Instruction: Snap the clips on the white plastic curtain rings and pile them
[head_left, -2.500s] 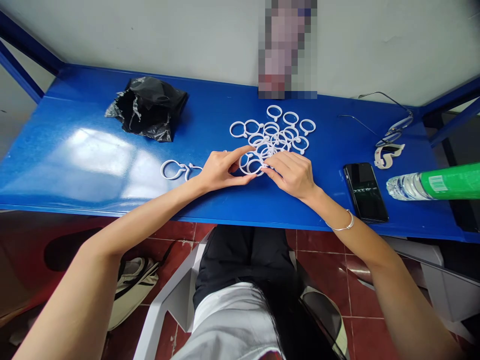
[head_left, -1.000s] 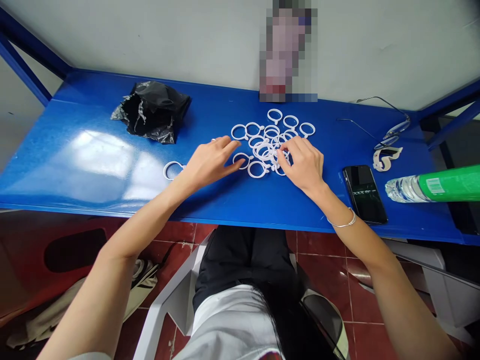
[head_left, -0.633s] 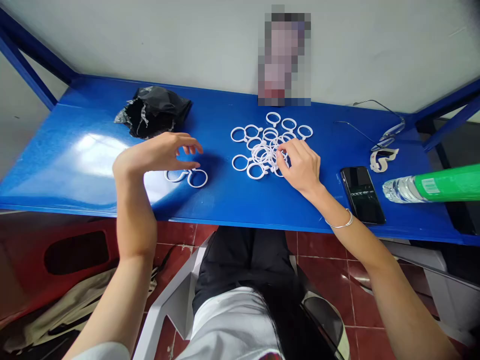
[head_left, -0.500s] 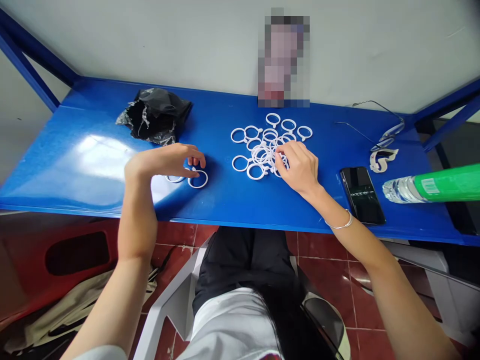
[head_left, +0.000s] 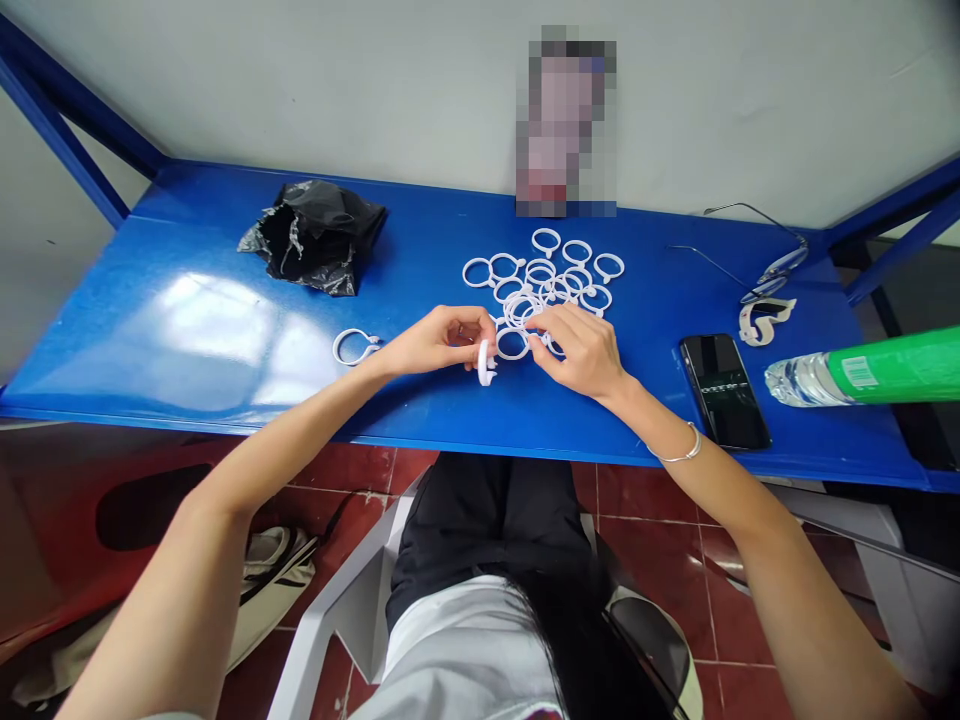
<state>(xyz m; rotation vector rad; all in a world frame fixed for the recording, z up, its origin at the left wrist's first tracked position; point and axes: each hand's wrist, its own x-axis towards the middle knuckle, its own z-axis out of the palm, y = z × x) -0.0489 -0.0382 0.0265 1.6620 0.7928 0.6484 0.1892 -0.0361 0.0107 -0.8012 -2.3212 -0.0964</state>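
White plastic curtain rings (head_left: 541, 272), each with a small eyelet, lie in a loose pile on the blue table. My left hand (head_left: 450, 340) is closed in a pinch, holding a white curtain ring (head_left: 486, 364) nearly edge-on in front of the pile's left side. Closed at the pile's near right edge, my right hand (head_left: 579, 345) has its thumb and fingertips at the eyelet side of a ring lying flat (head_left: 513, 344). Its fingers partly cover other rings. Apart from the pile, left of my left wrist, lies more ring material (head_left: 349, 348); whether one ring or two overlapping, I cannot tell.
A crumpled black plastic bag (head_left: 322, 235) lies open at the back left of the blue table (head_left: 427, 410). To the right are a phone (head_left: 724, 390), eyeglasses (head_left: 780, 268), a white curled strap (head_left: 765, 322) and a bottle with a green label (head_left: 885, 368). A blurred-out object (head_left: 566, 130) stands against the wall.
My left hand has moved right from the separate rings to the pile, bringing one ring with it. My right hand has shifted slightly left and nearer, uncovering rings behind it.
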